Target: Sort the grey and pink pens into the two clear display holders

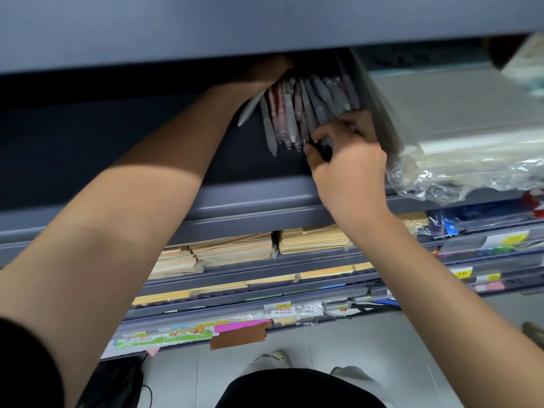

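— The pens [306, 110] lay in a mixed fan on the upper shelf [259, 198], grey and pink side by side, their long axes running from the dark back of the shelf down toward us, tips nearest the front edge.

— And our hands, which was closer?

— Our right hand [347, 163] — it sat at the near, lower end of the grey pens [329, 95] on the right of the fan, touching them. Its fingers [321, 132] were curled narrow over those tips, though we couldn't tell whether they had actually closed on a pen or were only raking through.

— The left?

— Our left hand [265, 73] was reached in deep at the far, upper end of the bundle, beside the pink pens [275, 113]. One pale pen [250, 108] slanted out beneath it; the fingers themselves were lost in shadow, so their state we could not tell.

— And the holders?

— A clear holder [379, 107] stood tilted just right of the grey pens, almost against our right hand. The second one we couldn't make out.

— So the next move?

— We judged it turned on drawing a grey pen lengthwise along its own axis, then a short shift right.
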A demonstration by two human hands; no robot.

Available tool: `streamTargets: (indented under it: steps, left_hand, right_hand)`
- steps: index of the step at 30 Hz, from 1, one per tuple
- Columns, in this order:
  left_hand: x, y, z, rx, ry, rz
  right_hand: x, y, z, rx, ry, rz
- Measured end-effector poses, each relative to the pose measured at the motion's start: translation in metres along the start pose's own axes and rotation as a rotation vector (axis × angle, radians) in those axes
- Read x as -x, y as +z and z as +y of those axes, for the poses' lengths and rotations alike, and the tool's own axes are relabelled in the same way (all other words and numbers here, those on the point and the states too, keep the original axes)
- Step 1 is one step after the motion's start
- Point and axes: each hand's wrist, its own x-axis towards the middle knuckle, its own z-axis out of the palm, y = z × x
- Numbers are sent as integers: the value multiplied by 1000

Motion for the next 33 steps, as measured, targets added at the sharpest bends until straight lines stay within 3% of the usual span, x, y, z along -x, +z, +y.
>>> streamTargets:
  steps: [15, 20, 27, 33]
  left_hand:
    - [-2, 2, -6, -2, 36, 80]
    - [-2, 0, -8, -83, 93, -36]
    - [1, -4, -9, -73, 108, -11]
    - [7, -3, -2, -94, 65, -55]
  right_hand:
    - [5, 1, 2, -44, -51, 1]
    - [7, -5, 10, -48, -113, -109]
    - [3, 6, 7, -35, -73, 28]
    - [7, 2, 5, -28, -106, -12]
